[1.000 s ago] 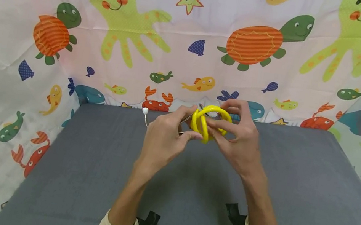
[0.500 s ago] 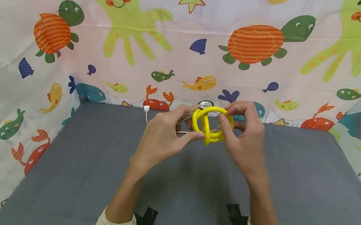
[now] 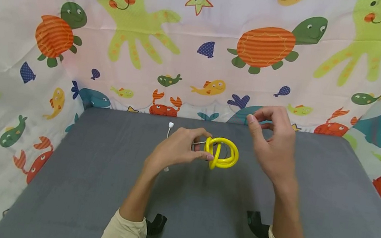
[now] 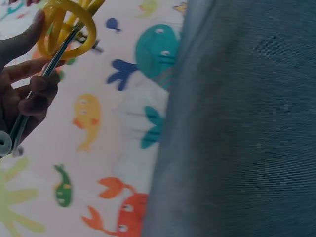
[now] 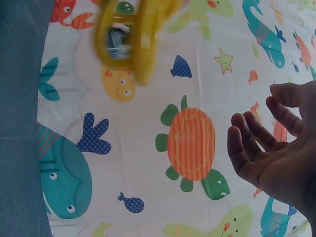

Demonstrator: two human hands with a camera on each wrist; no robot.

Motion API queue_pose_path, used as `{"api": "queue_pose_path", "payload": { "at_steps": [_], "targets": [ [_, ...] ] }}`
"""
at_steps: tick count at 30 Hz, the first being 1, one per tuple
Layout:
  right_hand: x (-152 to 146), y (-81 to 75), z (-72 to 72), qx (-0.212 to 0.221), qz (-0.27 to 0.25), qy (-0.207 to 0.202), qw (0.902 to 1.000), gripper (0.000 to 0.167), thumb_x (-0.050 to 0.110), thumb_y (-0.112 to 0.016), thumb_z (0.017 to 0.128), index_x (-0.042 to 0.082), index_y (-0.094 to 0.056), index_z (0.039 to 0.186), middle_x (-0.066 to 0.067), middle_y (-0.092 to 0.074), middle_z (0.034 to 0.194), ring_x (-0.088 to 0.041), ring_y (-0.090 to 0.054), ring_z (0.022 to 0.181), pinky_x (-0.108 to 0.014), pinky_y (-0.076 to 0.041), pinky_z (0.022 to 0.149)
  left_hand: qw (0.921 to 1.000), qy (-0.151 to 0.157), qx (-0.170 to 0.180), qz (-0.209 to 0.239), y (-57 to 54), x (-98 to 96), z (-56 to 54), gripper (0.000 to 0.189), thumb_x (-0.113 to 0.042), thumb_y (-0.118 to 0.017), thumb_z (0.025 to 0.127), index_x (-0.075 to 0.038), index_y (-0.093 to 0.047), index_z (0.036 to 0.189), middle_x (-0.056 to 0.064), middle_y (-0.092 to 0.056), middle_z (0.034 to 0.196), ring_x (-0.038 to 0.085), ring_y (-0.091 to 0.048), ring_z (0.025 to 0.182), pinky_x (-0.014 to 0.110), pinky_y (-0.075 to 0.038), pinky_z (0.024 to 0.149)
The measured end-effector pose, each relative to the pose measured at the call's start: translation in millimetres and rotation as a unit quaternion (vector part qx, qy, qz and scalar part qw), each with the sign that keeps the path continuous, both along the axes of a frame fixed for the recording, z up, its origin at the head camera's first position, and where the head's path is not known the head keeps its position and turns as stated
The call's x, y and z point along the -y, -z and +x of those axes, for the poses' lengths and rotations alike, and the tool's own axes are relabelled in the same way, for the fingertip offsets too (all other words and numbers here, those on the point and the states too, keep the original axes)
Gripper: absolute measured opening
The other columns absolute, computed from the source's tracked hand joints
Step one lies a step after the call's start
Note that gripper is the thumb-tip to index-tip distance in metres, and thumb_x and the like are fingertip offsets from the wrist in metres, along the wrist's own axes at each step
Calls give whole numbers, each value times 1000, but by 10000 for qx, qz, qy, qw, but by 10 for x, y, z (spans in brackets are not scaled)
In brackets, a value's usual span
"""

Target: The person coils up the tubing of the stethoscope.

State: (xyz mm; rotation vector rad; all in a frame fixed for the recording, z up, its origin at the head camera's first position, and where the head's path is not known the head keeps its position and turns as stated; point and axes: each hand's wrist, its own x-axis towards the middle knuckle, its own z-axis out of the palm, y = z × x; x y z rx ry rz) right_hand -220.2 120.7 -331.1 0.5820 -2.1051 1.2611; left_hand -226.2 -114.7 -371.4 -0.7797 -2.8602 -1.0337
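A stethoscope with yellow tubing (image 3: 225, 165), looped and wound round itself, hangs above the grey surface. My left hand (image 3: 180, 147) pinches the coil at its left side, thumb in front. In the left wrist view, the fingers of this hand (image 4: 34, 96) also curl round the metal ear tubes (image 4: 54, 61). One white ear tip (image 3: 171, 125) sticks up behind the hand; another (image 3: 166, 169) shows below it. The chest piece cannot be made out clearly. My right hand (image 3: 278, 143) is raised to the right, apart from the coil, fingers loosely bent and holding nothing.
A grey cloth-covered table (image 3: 93, 186) lies under both hands. Behind it and along the sides hangs a white curtain (image 3: 136, 87) printed with sea animals. Black wrist straps (image 3: 156, 225) sit at both sleeve cuffs.
My right hand has let go of the yellow coil and moved right. My left hand has lowered the stethoscope towards the table. The chest piece, visible above the coil half a second ago, has dropped behind it.
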Motion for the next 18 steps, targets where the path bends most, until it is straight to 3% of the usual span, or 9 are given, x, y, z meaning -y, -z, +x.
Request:
{"api": "queue_pose_path", "payload": {
  "at_steps": [3, 6, 11, 14, 18],
  "targets": [
    [10, 13, -34, 104, 167, -26, 9998, 15, 9, -65, 102, -4, -63, 106, -14, -58, 107, -20, -58, 104, -25, -47, 90, 9978, 267, 585, -162, 222, 25, -154, 53, -35, -81, 92, -9, -64, 135, 3, -59, 80, 12, -50, 67, 22, -41, 61],
    [36, 35, -59, 286, 379, -60, 9989, 15, 12, -66, 102, -2, -63, 106, -16, -57, 108, -21, -59, 105, -31, -48, 91, 9902, 556, 1233, -357, 435, 36, -271, 52, -35, -78, 95, -10, -60, 137, 4, -60, 83, 12, -52, 65, 22, -42, 61],
    [72, 69, -57, 495, 702, -108, 9962, 15, 13, -67, 102, -1, -63, 106, -17, -56, 109, -28, -59, 104, -43, -49, 94, 9700, 949, 2110, -752, 629, 19, -319, 50, -27, -74, 98, -15, -50, 140, 12, -65, 87, 25, -68, 66, 26, -50, 66],
    [72, 78, -38, 571, 938, -76, 9939, 15, 12, -66, 103, -1, -63, 107, -17, -56, 110, -29, -59, 104, -45, -50, 93, 9696, 923, 1976, -1111, 647, 7, -295, 46, -21, -72, 99, -18, -49, 139, 12, -67, 98, 25, -68, 81, 30, -52, 77],
    [66, 81, -51, 834, 1257, -91, 9885, 17, 14, -64, 104, -1, -65, 111, -17, -57, 113, -29, -58, 105, -48, -51, 93, 9724, 663, 1581, -1583, 577, 21, -271, 46, -20, -75, 97, -17, -56, 139, 11, -65, 112, 20, -58, 97, 38, -51, 88]
  ]
}}
